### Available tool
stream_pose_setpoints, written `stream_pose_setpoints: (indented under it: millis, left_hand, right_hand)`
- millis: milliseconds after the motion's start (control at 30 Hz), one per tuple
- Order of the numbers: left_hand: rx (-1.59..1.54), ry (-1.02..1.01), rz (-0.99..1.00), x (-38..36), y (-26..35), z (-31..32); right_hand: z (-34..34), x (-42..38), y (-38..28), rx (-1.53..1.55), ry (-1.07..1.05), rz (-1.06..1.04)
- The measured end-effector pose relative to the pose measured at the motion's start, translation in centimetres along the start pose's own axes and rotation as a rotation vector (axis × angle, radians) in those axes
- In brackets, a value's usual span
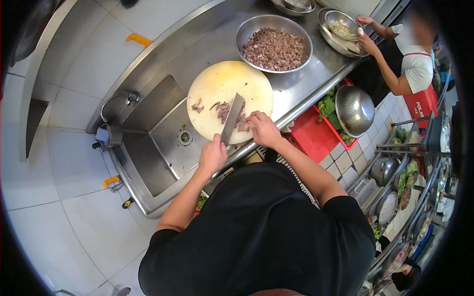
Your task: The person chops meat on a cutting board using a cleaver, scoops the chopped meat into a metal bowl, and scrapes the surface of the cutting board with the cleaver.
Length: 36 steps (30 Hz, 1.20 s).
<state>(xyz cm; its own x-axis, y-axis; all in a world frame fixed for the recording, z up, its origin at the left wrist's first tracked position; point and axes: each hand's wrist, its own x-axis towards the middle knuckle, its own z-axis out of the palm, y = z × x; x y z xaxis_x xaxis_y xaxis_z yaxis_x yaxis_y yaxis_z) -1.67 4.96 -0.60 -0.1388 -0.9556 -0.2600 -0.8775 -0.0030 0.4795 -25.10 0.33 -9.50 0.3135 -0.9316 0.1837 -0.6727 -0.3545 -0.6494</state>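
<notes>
My left hand (213, 155) is closed around the handle of a cleaver (232, 118). Its broad blade rests over chopped meat (223, 111) on a round cutting board (207, 84). Beside the blade, on its right, my right hand (264, 129) has its fingers curled down onto a piece of meat (243, 125) near the board's edge. A small separate clump of meat (198, 105) lies toward the board's left side. Behind the board stands a large metal bowl (239, 45) filled with finely chopped meat (274, 48).
The board overlaps a steel sink (163, 128) with a faucet (129, 97). At upper right, a co-worker (412, 64) handles a bowl (340, 27). Below the counter are a red crate (311, 140), greens and a metal colander (354, 111). Shelves with food line the right.
</notes>
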Motion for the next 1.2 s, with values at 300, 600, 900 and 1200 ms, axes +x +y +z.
stream_pose_setpoints:
  millis: [300,600,900,1200]
  left_hand:
    - [-1.412,-0.010,-0.061,1.1,-3.8,0.3]
    - [-1.654,-0.195,0.028,2.5,-2.8,-9.1]
    - [-1.857,-0.102,0.277,6.4,-1.8,-6.1]
    - [-1.531,-0.158,0.397,7.4,-1.1,-7.6]
  right_hand:
    - [-0.5,0.1,-1.0,0.243,0.201,-0.039]
    - [-1.1,1.0,-1.0,0.314,0.093,0.030]
    - [-7.9,3.3,-11.7,0.462,-0.107,-0.632]
    - [-6.8,7.6,-15.2,0.273,-0.333,-0.914]
